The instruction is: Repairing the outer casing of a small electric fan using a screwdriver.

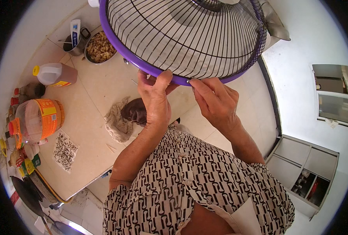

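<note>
Fan, caged in dark wire with a purple rim, fills the top of the view, in front of the person and tilted. Both hands are on its near edge. The left hand holds the rim, thumb pressed on the front and fingers curled beneath. The right hand pinches the rim a little to the right, thumb and forefinger close together at a small metal piece.

Below, on the pale tabletop, a grey cloth and a dark cloth lie touching, partly behind the left forearm. Farther left stand a yellow-capped bottle and a jug with an orange label; a speckled packet lies near the jug. Beyond the bottle, a cup holding a tube stands just beside a bowl of brownish pieces.
</note>
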Available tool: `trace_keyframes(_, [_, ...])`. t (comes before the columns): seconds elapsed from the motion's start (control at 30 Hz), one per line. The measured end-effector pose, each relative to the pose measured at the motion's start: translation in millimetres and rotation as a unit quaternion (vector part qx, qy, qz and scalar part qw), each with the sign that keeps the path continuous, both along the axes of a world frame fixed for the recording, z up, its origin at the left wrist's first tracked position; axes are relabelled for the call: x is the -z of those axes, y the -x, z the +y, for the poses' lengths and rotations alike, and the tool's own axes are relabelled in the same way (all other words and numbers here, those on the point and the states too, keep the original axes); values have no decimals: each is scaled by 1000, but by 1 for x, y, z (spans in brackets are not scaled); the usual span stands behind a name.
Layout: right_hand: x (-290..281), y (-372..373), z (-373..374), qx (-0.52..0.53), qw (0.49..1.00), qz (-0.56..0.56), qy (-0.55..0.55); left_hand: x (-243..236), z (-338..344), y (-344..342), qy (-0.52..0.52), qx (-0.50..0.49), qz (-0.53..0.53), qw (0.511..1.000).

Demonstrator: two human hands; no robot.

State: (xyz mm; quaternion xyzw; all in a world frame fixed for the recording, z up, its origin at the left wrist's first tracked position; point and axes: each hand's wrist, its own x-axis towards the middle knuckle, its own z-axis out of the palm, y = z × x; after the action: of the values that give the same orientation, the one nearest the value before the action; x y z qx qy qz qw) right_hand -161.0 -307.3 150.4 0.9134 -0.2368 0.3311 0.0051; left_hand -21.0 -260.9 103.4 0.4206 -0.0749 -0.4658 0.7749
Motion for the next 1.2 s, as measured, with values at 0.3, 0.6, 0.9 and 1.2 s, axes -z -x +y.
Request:
trace_keyframes(0.3, [2, -9, -1, 14, 1000, -17, 16, 2, -1, 0, 4, -8, 1, 1000])
trace_keyframes(0.6, [11, -6, -5, -1, 998, 7, 63, 8, -1, 0, 3, -6, -1, 1000])
trace_keyframes(0.9, [11, 0, -9, -42, 994, 33, 92, 7, 0, -1, -5, -3, -8, 1000])
trace_keyframes(1.2, [3, -2, -5, -29, 993, 62, 98, 7, -1, -1, -3, -5, -9, 1000])
